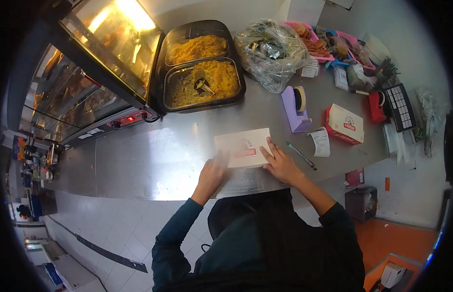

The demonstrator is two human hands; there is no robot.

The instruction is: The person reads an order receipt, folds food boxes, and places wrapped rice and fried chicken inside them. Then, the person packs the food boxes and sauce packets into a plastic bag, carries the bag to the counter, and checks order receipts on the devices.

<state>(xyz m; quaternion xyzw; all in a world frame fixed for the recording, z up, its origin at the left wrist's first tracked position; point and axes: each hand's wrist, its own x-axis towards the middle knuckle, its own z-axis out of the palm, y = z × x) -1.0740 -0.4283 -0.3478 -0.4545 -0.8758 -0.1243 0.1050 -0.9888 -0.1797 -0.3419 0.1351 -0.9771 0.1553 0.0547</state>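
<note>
A cream-coloured food box [242, 138] with red print on its lid lies on the steel counter [180, 160] in front of me. My right hand [284, 168] rests at the box's right end, its fingers stretched out and spread over the lid. At the left end is my left hand [212, 174]; its fingers touch or nearly touch the box and are smeared by motion. To the right of my right hand lie a pen [301, 156] and a printed receipt [320, 142].
A purple tape dispenser [293, 111] and a second, red-sided box [344, 124] stand to the right. Behind are a black tray [241, 87] of yellow crumbly food and a plastic bag [270, 53]. A lit display warmer [105, 58] stands at left; a calculator-like keypad [400, 107] at far right.
</note>
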